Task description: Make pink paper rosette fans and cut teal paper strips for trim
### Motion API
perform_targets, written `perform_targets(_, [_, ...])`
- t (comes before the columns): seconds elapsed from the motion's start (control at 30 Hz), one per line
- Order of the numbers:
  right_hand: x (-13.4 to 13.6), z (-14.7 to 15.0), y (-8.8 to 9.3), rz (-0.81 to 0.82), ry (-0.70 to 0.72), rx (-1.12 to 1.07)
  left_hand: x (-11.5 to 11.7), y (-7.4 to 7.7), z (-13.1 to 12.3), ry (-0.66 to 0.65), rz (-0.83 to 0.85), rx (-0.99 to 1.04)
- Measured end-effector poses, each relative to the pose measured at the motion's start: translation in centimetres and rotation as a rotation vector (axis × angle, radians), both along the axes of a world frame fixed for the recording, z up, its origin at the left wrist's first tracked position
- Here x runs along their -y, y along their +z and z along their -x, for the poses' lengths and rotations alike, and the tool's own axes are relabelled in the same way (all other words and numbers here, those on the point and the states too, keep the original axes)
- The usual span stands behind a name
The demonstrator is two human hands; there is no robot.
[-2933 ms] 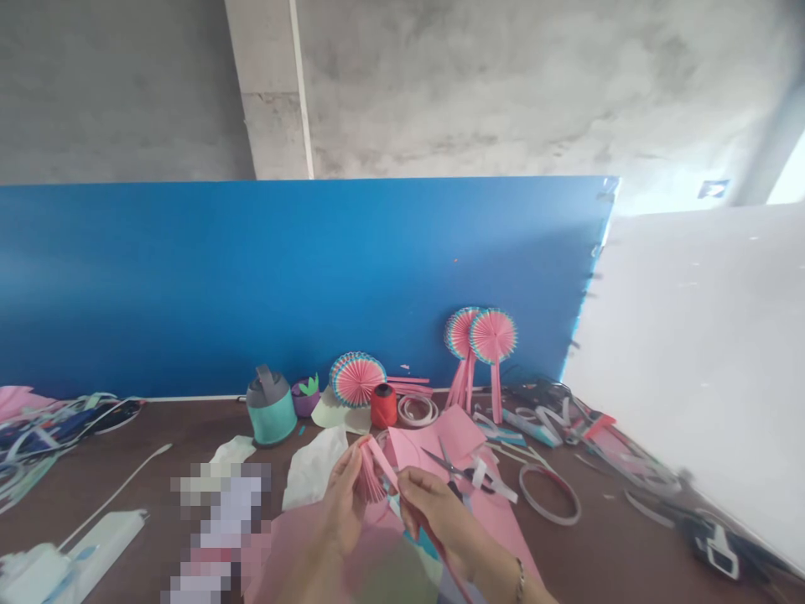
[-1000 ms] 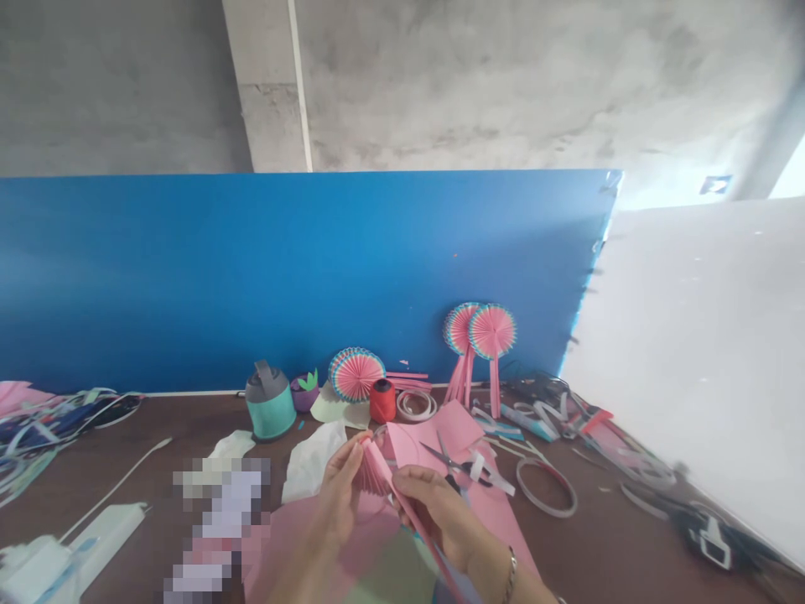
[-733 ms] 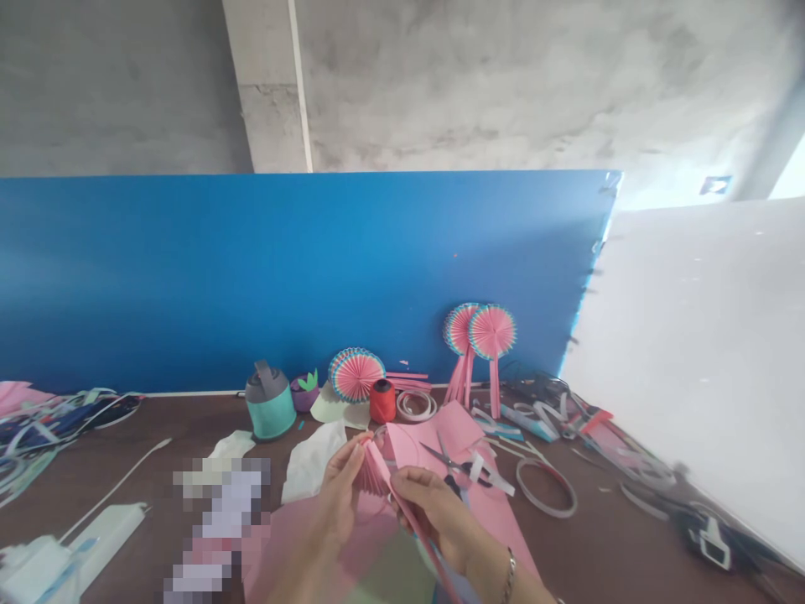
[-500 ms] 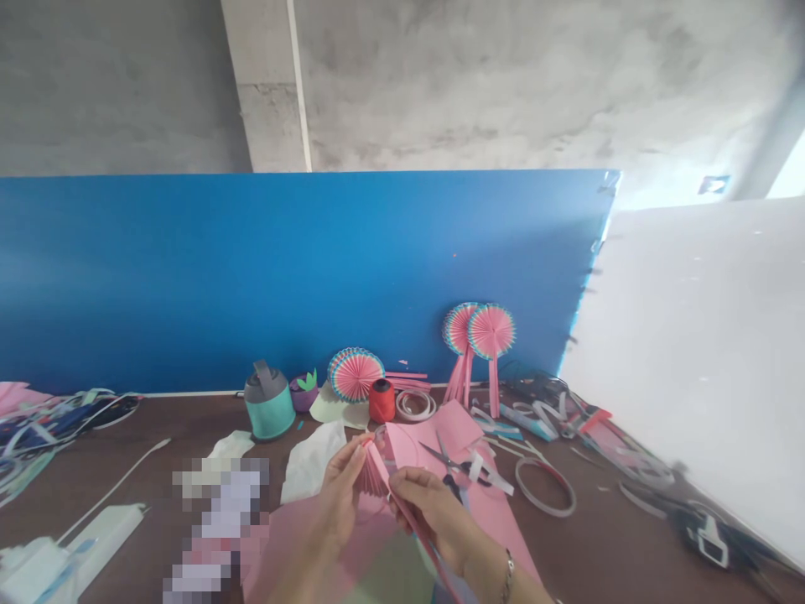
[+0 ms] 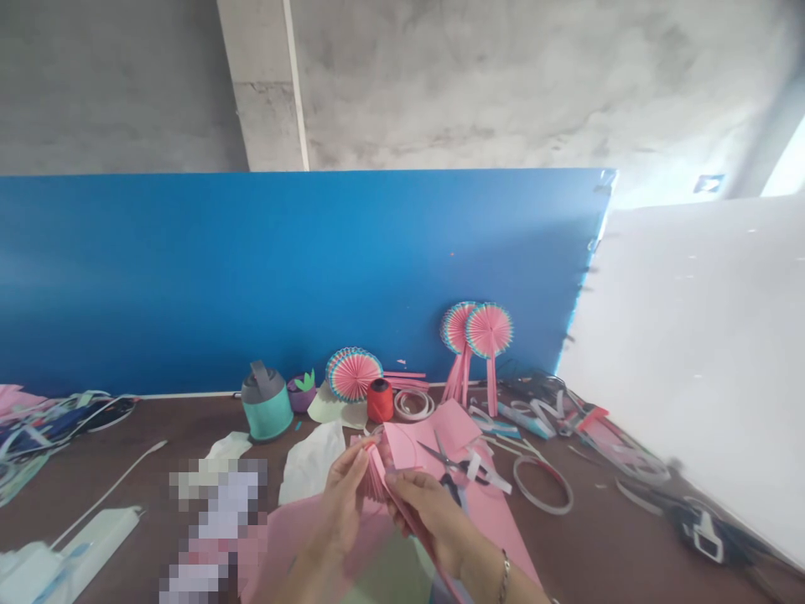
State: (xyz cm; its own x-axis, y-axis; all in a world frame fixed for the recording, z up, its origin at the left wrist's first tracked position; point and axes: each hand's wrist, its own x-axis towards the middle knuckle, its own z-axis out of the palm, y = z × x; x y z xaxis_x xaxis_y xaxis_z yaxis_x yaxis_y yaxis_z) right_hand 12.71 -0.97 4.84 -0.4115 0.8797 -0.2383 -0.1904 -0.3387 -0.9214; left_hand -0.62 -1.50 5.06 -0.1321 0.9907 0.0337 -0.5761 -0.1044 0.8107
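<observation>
Both hands meet low in the middle over a brown table [image 5: 189, 436]. My left hand [image 5: 343, 503] pinches the top of a pleated pink paper fan [image 5: 376, 478]. My right hand [image 5: 428, 507] grips the fan's lower edge, where a long pink strip [image 5: 433, 558] runs down to the right. Under my hands lie pink paper sheets [image 5: 496, 516]. Scissors [image 5: 449, 464] rest on a pink sheet just right of my right hand.
A blue board [image 5: 302, 277] stands behind the table and a white board [image 5: 692, 352] on the right. Finished fans [image 5: 353, 375] [image 5: 487, 331], a red thread spool [image 5: 380, 400], tape rolls [image 5: 542, 485], a teal container [image 5: 267, 404] and paper scraps [image 5: 56, 415] lie around.
My hands have kept hold of the pleated fan and shifted slightly; the right hand has slid closer to the left along the strip. The view has drifted a little.
</observation>
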Motion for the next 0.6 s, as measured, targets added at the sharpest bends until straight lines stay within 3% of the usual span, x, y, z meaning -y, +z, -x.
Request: perform_targets(0.6, [-0.20,0.37,-0.83,0.002,0.004,0.011,0.45,0.18,-0.82,-0.076,-0.057,-0.005])
